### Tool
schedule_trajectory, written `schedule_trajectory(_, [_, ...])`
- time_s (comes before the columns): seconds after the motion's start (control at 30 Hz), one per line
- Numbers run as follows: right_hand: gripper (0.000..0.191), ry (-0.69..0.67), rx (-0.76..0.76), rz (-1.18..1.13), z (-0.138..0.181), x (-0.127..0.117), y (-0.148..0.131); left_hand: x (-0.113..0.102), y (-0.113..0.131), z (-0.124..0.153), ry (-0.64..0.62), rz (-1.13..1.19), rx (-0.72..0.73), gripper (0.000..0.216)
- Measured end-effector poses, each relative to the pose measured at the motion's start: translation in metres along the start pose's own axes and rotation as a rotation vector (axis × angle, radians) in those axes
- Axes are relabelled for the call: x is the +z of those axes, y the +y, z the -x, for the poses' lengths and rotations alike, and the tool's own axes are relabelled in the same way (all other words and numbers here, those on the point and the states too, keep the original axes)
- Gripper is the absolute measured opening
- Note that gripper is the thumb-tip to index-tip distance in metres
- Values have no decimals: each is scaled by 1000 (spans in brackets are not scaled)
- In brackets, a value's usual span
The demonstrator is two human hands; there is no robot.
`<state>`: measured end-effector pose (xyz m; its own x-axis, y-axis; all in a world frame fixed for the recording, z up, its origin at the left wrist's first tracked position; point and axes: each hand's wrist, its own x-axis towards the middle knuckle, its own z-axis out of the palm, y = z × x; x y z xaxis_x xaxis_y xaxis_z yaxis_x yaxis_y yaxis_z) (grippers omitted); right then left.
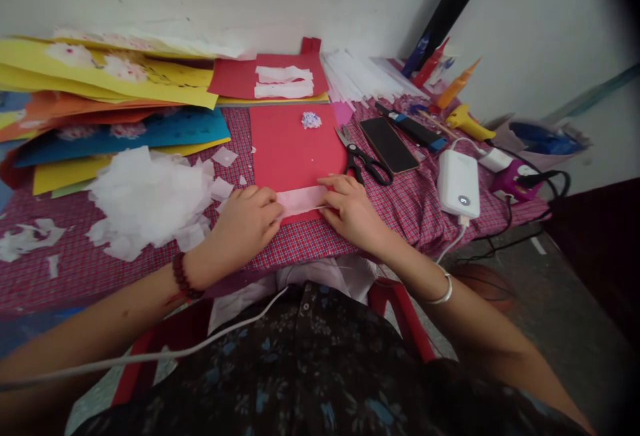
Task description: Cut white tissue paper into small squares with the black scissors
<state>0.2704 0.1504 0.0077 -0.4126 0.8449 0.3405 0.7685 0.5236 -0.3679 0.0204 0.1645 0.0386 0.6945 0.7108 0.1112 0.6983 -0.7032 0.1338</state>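
Observation:
A strip of thin white tissue paper (301,199) lies across the near edge of a red card sheet (293,146) on the checked tablecloth (415,203). My left hand (247,219) has its fingers curled, pinching the strip's left end. My right hand (350,208) has its fingers pressed on the strip's right end. A small crumpled white paper flower (311,120) sits near the card's far edge. Black-handled scissors (361,157) lie just right of the card, close to my right hand.
A heap of white tissue scraps (147,199) lies left. Stacked coloured card sheets (110,99) fill the far left. A phone (389,145), a white power bank (458,184), a yellow glue gun (467,123) and cables sit right. A basketball (487,283) rests on the floor.

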Motion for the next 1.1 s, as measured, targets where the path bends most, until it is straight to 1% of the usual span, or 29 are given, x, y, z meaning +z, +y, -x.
schedule_trajectory(0.1, [15, 12, 50, -53, 3, 0, 4, 4, -12, 11, 64, 26, -86, 29])
schedule_trajectory(0.2, [16, 10, 95, -94, 2, -2, 8, 4, -23, 15, 79, 140, -152, 30])
schedule_trajectory(0.37, [12, -51, 98, -99, -6, -9, 13, -1, -32, 8, 6, 291, -205, 36])
schedule_trajectory(0.47, [17, -71, 129, -92, -11, -12, 13, -6, -33, 5, -32, 316, -215, 41])
schedule_trajectory(0.53, [21, -78, 157, -85, -13, -13, 12, -9, -34, 4, -50, 322, -229, 42])
schedule_trajectory(0.63, [21, -92, 194, -52, -17, -14, 10, -13, -37, 2, -85, 324, -269, 39])
schedule_trajectory(0.77, [21, -105, 201, 15, -23, -16, 8, -13, -43, -2, -159, 306, -319, 39])
schedule_trajectory(0.93, [19, -121, 177, 86, -28, -16, 10, -9, -48, -8, -226, 248, -306, 41])
schedule_trajectory(1.1, [20, -140, 158, 130, -32, -17, 11, -10, -50, -13, -252, 166, -291, 40])
